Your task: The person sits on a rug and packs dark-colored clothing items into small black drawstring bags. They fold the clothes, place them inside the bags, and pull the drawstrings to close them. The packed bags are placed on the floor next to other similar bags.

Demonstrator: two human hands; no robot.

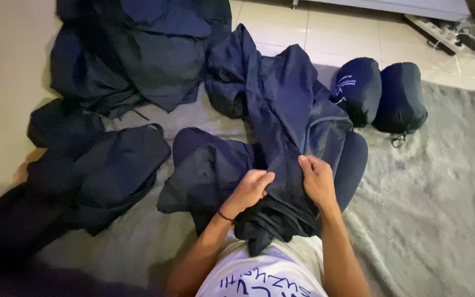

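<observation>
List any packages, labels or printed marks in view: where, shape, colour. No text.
Left stuffed sack: on the grey rug, upper right; rounded, dark navy, small white printed mark on its side.
Right stuffed sack: touching the first; rounded, dark navy, no mark visible.
Shirt print: bottom centre; dark lettering on white.
No screens or signs.

A dark navy sleeping bag point(281, 110) of thin, slightly shiny cloth lies crumpled on a grey rug point(430, 181), stretching away from the person across the middle of the view. Its far end is loose and rumpled, with a lighter lining and a zip edge showing near the right side. Its near end is bunched into tight folds, gripped from above by the left hand point(251, 190) and the right hand point(317, 179), which close on the cloth side by side.
</observation>
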